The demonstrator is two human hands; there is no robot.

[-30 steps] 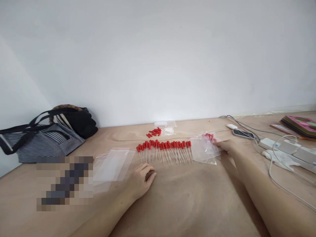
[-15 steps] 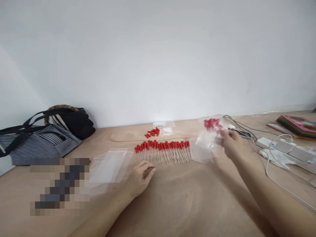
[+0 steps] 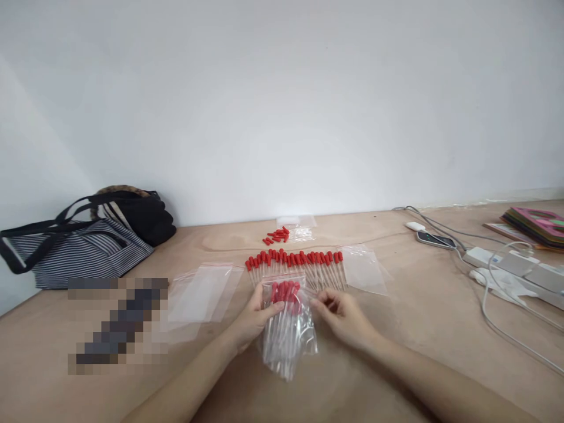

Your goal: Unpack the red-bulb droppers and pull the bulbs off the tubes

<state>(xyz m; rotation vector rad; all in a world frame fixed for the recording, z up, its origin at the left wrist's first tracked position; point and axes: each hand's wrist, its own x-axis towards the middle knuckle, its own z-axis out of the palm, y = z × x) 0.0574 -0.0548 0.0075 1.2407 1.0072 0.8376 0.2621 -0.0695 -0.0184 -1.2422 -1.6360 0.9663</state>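
Note:
A clear zip bag (image 3: 308, 341) with several red-bulbed droppers (image 3: 286, 294) inside is held up before me, bulbs at the top and pale tubes hanging down. My left hand (image 3: 259, 314) grips its left side, thumb across the front. At the bag's upper right edge, my right hand (image 3: 337, 314) is closed in a pinch on the plastic. Just behind lies a row of loose droppers (image 3: 304, 259) with red bulbs pointing to the wall; the held bag hides part of it.
Flat plastic bags (image 3: 200, 294) lie left, another bag (image 3: 363, 267) right of the row. Small red bulbs (image 3: 277, 236) and thin clear tubes (image 3: 302, 233) sit near the wall. A striped bag (image 3: 88, 252) stands left; a phone-like device (image 3: 435, 239), power strip (image 3: 506, 264) and cables are right.
The bag with red-bulbed droppers came from the far right to the middle in my right hand. My left hand rose from the table and took hold of it.

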